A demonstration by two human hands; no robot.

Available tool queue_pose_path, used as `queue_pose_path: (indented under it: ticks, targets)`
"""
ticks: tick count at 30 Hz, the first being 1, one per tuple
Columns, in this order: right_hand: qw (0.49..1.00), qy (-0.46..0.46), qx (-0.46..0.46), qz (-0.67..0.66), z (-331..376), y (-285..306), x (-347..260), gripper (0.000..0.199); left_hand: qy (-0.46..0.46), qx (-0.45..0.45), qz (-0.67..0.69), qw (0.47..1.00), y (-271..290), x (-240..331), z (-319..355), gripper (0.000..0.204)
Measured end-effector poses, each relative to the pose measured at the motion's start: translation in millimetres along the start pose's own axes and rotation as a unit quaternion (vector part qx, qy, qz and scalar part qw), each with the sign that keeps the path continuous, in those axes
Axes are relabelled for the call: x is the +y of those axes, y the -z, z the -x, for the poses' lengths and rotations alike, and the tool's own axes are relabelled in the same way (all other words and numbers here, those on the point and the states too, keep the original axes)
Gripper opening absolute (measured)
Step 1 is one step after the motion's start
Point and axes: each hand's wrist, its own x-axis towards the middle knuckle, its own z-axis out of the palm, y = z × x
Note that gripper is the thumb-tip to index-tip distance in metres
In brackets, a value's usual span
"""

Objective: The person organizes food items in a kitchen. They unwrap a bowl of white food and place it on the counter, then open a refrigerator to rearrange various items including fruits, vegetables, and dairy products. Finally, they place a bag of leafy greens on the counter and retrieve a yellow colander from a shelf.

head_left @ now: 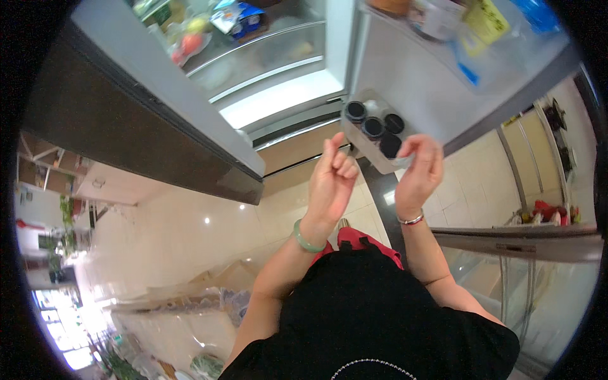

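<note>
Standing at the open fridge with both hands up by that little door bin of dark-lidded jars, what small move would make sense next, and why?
Probably lowering the right hand onto the nearest dark-lidded jar. That hand already touches the front edge of the door bin, just below the jars. The left hand hangs beside it, fingers curled, holding nothing I can see, and both hands look empty.

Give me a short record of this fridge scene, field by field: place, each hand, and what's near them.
Place: open fridge, door swung wide
Door bin: clear, holds dark-lidded jars
Right hand: at the bin's front edge, fingers pinched on it
Left hand: raised beside the bin, fingers curled, holding nothing visible
Wrists: green bangle left, silver bracelet right
Shelves: packaged food
</note>
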Motion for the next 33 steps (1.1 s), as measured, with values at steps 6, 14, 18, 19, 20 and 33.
queue_pose_path:
  ticks: [6,14,18,19,20,33]
  targets:
    - [0.978,0.061,0.198,-0.021,-47,46,-12,0.027,0.124,-0.073,-0.052,0.988,-57,-78,-29,0.045]
    - [0.977,0.000,0.173,0.128,-89,101,15,0.055,0.147,-0.097,-0.080,0.981,-91,-128,-45,0.043]
    - [0.977,-0.046,0.130,0.164,-91,114,37,0.063,0.153,-0.100,-0.098,0.978,-90,-130,-46,0.044]
    - [0.974,-0.038,0.151,0.164,-92,113,39,0.061,0.146,-0.102,-0.113,0.977,-90,-128,-46,0.047]
    - [0.976,-0.037,0.155,0.148,-94,115,38,0.060,0.138,-0.106,-0.125,0.977,-87,-126,-46,0.048]
    - [0.975,-0.002,0.160,0.155,-71,112,37,0.046,0.092,-0.104,-0.203,0.969,-74,-87,-21,0.048]
